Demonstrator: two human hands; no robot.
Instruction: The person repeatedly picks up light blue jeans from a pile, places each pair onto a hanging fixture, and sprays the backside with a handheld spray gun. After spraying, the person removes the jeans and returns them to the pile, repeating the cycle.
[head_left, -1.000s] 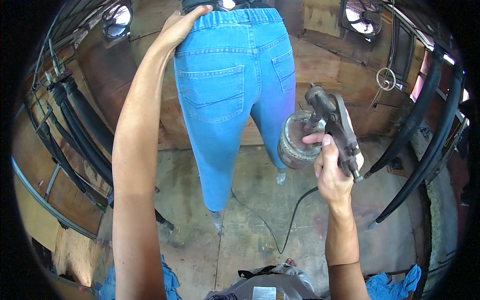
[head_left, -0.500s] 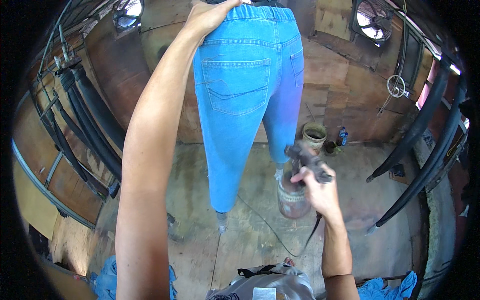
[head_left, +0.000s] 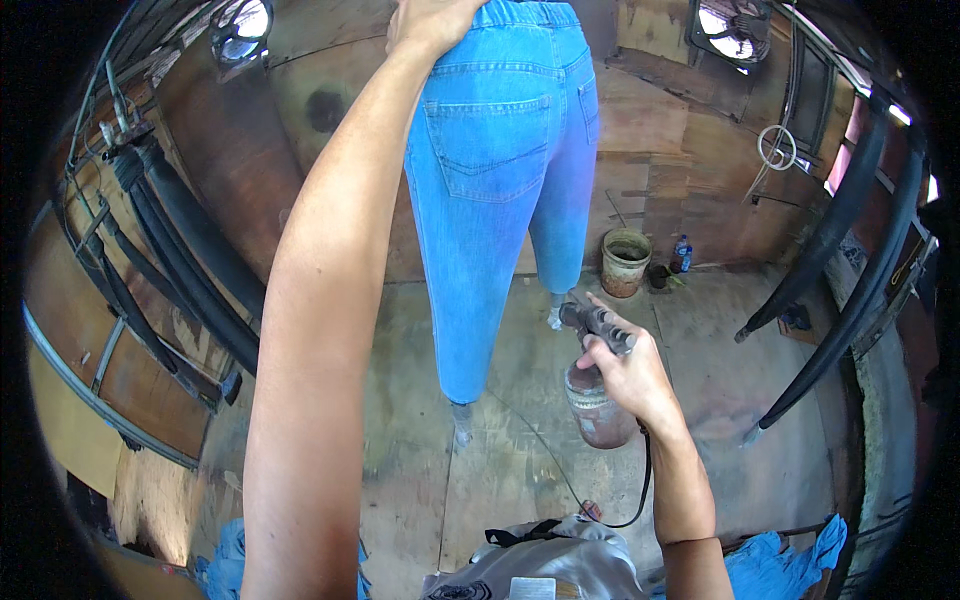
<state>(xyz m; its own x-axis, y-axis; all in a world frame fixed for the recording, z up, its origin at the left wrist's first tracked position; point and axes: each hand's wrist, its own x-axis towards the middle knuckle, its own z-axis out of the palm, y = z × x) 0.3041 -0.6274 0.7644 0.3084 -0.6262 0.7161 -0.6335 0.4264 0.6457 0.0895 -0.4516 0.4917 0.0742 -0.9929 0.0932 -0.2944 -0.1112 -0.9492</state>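
Head view: right hand (head_left: 634, 372) grips spray gun (head_left: 600, 326); left hand (head_left: 436, 22) at jeans (head_left: 485, 225), grip unclear; cup (head_left: 602, 418), bucket (head_left: 624, 277) contents unclear

White light glares, blown out, through the left fan (head_left: 240, 30) and right fan (head_left: 733, 28), the jeans (head_left: 485, 150) look bright and fairly sharp, the wooden walls (head_left: 230, 125) dimmer, and fisheye distortion curves straight edges toward blackened corners.

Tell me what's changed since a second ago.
The right hand lowered the spray gun and moved it left, uncovering the bucket. The jeans shifted right and turned slightly. The left hand stayed at the waistband; the gun stayed held.
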